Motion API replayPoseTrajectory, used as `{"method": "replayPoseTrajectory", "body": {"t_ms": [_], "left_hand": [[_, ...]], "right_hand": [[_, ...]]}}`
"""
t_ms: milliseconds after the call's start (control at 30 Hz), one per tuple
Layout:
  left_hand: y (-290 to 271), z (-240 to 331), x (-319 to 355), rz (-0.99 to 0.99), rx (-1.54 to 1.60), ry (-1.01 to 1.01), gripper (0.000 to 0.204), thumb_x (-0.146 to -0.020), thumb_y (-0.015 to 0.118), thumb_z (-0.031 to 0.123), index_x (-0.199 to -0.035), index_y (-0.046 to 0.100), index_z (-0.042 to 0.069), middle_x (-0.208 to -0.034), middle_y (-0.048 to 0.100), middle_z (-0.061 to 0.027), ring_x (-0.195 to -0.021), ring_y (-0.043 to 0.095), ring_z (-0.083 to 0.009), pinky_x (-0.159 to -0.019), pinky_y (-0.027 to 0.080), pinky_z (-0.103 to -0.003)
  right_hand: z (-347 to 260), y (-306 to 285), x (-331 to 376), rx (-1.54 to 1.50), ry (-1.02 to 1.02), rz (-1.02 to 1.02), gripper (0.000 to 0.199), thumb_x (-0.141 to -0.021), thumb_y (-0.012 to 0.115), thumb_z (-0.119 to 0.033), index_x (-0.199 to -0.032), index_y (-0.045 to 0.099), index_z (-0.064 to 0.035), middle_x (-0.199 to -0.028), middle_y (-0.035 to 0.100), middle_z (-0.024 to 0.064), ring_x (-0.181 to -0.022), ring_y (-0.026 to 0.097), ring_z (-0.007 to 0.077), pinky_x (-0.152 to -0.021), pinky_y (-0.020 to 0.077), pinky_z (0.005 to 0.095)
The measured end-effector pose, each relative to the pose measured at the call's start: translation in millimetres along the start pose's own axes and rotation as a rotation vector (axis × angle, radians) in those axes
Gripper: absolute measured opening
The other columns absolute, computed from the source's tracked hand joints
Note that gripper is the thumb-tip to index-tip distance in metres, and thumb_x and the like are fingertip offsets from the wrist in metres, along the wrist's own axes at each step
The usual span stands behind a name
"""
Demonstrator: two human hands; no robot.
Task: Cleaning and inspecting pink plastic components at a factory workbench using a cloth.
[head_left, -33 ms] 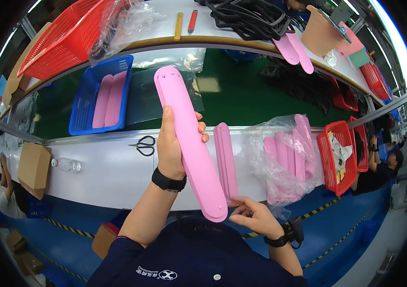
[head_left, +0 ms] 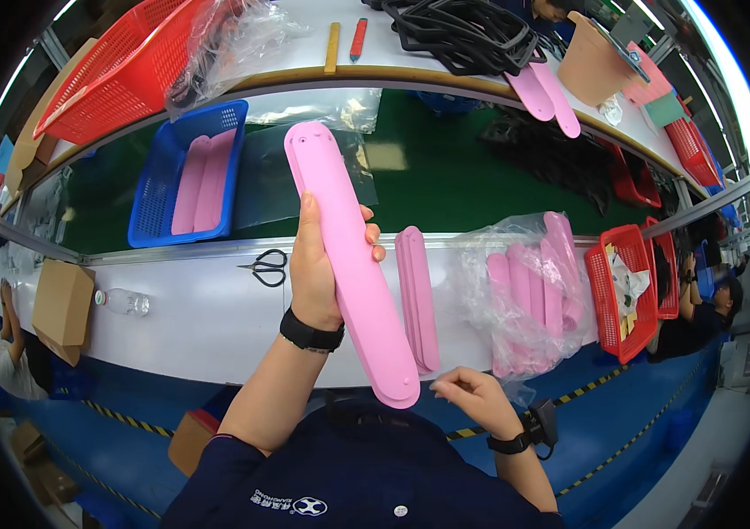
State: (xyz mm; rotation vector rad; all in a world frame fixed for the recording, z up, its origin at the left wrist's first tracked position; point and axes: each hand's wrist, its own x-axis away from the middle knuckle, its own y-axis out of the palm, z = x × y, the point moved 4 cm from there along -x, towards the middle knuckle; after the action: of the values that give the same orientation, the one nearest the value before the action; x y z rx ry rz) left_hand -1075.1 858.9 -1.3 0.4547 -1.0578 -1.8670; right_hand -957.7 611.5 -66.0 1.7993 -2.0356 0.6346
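Observation:
My left hand (head_left: pixel 315 278) is wrapped round a long pink plastic strip with rounded ends (head_left: pixel 353 264), held tilted above the white table. Small holes show near its far end. Just right of the strip's near end is my right hand (head_left: pixel 481 401), its fingers curled together and apart from the strip. Whether anything small is between those fingertips is hidden. A second pink strip with raised edges (head_left: pixel 417 300) lies on the table between the held strip and a clear plastic bag (head_left: pixel 467 273) with several pink strips (head_left: pixel 520 282) in it.
Black-handled scissors (head_left: pixel 266 268) lie left of my left hand, with a clear bottle (head_left: pixel 126 303) and a cardboard box (head_left: pixel 63 309) farther left. A blue basket (head_left: pixel 141 207) holds pink strips behind the table's far edge. At right stands a red basket (head_left: pixel 606 304). A raised shelf (head_left: pixel 287 66) spans the back.
My right hand's fingers have drawn in from the table's near edge beside the second strip and curled more tightly. The left hand still holds its pink strip in nearly the same place.

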Motion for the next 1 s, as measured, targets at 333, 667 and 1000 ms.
{"method": "replayPoseTrajectory", "body": {"t_ms": [333,667,1000], "left_hand": [[11,-13,-4,0.02,-0.052,0.015,0.052,-0.097,0.036,0.049,-0.103,0.046,-0.001,-0.091,0.051,-0.011,-0.072,0.05,-0.017,-0.056,0.046,-0.029],[15,-8,0,0.023,-0.045,0.045,0.053,-0.096,0.036,0.05,-0.102,0.045,-0.001,-0.093,0.05,-0.0115,-0.072,0.05,-0.0176,-0.057,0.046,-0.03],[21,4,6,0.063,-0.12,0.091,0.054,-0.096,0.035,0.051,-0.098,0.047,-0.002,-0.09,0.05,-0.0107,-0.071,0.051,-0.0168,-0.056,0.046,-0.029]], "right_hand": [[-89,44,0,-0.697,-0.225,-0.099,0.073,-0.082,0.063,0.004,-0.143,0.024,-0.0012,-0.142,0.033,0.0116,-0.129,0.035,0.0192,-0.101,0.0368,0.0327],[-91,43,-1,-0.802,-0.208,-0.052,0.066,-0.082,0.059,0.009,-0.14,0.031,0.0006,-0.139,0.039,0.0155,-0.128,0.039,0.0219,-0.104,0.0347,0.0348],[-92,46,-4,-0.722,-0.25,-0.014,0.066,-0.08,0.061,0.009,-0.139,0.032,0.0025,-0.138,0.041,0.0162,-0.124,0.043,0.0216,-0.102,0.0369,0.0342]]}}
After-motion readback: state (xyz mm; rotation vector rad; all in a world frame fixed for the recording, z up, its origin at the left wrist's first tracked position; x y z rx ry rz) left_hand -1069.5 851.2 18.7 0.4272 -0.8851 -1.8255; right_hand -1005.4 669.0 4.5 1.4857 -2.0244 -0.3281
